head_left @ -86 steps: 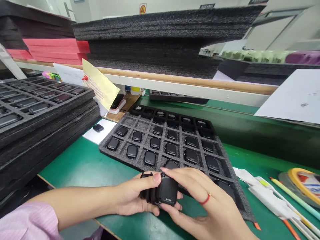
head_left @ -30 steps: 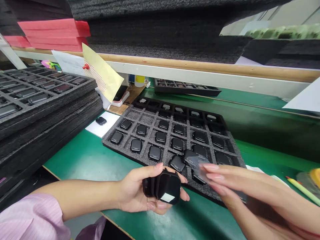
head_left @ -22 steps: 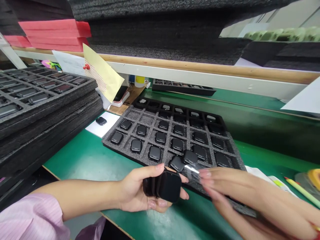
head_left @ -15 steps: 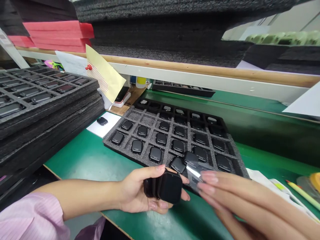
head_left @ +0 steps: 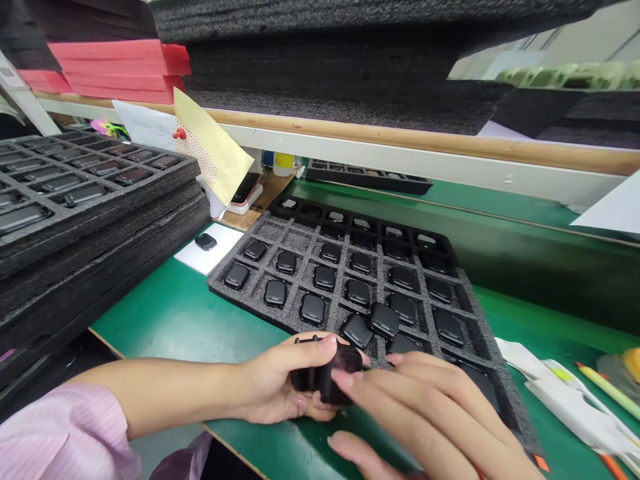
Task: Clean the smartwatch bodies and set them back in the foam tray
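Observation:
My left hand [head_left: 280, 377] is closed around a short stack of black smartwatch bodies [head_left: 326, 377], its thumb over the top and its fingers underneath. My right hand [head_left: 425, 413] has its fingers apart, and one fingertip lies against the screen of the front watch. Part of that screen is hidden behind the fingers. Just beyond both hands is a black foam tray [head_left: 295, 240] with many black watches in its compartments. Two watches near my hands, including a tilted watch [head_left: 384, 320], rest across the dividers.
Stacked foam trays [head_left: 165, 193] full of watches stand on the left. A single watch [head_left: 205, 241] lies on white paper [head_left: 220, 240]. White strips [head_left: 565, 400] and a yellow-green pencil [head_left: 610, 393] are at right. A shelf edge [head_left: 380, 143] crosses above the green table [head_left: 180, 320].
My right hand has moved left from beside the tray to the front watch. The clear film it held is no longer visible. My left hand keeps its hold on the stack.

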Action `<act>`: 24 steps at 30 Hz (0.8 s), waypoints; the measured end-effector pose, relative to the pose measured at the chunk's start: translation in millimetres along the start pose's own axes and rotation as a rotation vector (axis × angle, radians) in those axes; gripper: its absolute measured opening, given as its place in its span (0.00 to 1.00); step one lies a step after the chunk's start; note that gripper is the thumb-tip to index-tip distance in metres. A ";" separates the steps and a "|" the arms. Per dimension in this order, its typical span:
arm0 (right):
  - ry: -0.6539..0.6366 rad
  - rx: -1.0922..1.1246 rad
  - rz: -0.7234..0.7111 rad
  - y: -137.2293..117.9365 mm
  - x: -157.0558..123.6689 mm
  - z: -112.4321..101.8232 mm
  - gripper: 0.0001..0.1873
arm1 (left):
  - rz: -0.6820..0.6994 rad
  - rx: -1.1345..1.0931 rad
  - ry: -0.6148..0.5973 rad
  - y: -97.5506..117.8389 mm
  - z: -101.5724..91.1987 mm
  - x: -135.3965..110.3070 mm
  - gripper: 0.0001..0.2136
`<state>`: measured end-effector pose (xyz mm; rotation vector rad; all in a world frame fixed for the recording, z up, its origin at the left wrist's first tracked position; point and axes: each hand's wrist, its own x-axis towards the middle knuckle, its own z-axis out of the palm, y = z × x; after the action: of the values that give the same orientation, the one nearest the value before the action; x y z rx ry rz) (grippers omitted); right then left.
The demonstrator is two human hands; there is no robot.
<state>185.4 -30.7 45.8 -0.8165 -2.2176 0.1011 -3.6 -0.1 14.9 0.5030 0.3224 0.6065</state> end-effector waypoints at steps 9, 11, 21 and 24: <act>-0.006 0.250 0.231 9.7 6.3 9.9 0.24 | 0.041 -0.031 0.099 -0.4 0.2 2.3 0.18; 0.002 0.272 0.231 11.8 6.5 9.3 0.24 | 0.021 -0.064 0.134 2.3 0.9 2.7 0.18; -0.051 0.051 0.070 22.1 12.0 -1.5 0.24 | -0.035 0.022 0.127 0.6 0.3 3.8 0.22; -0.004 -0.125 0.149 46.1 9.0 -11.0 0.20 | -0.005 0.003 0.199 0.2 -0.5 4.1 0.19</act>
<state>212.6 9.1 45.0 -1.0509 -2.1816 0.0363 -0.7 2.8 14.0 0.4448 0.5132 0.6527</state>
